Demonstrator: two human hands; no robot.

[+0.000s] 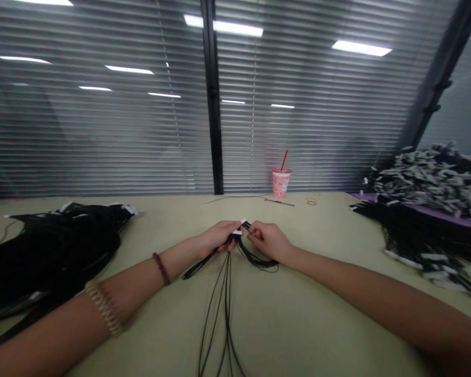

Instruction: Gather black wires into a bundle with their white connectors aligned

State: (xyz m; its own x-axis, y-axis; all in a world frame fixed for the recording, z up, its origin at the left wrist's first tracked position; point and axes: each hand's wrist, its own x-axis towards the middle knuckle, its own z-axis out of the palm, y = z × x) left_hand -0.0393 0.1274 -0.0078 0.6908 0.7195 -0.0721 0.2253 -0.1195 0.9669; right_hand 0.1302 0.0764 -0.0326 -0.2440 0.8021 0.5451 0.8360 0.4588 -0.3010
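My left hand (223, 234) is closed around a bundle of thin black cables (228, 293) near the middle of the table. White connectors (237, 232) stick out between its thumb and fingers. Close on its right, my right hand (270, 240) pinches at the end of the same bundle, beside a small white-tipped black piece. What exactly lies between its fingertips is too small to make out. Some cables loop out to both sides below the hands, and several loose strands hang down toward the table's near edge.
A heap of black cables (82, 246) lies at left. More black cables (424, 230) and a pile of white-ended pieces (435, 178) cover the right. At the back stand a pink cup (281, 183) with a straw, a thin dark rod (279, 202) and rubber bands (311, 202), before window blinds (141, 141).
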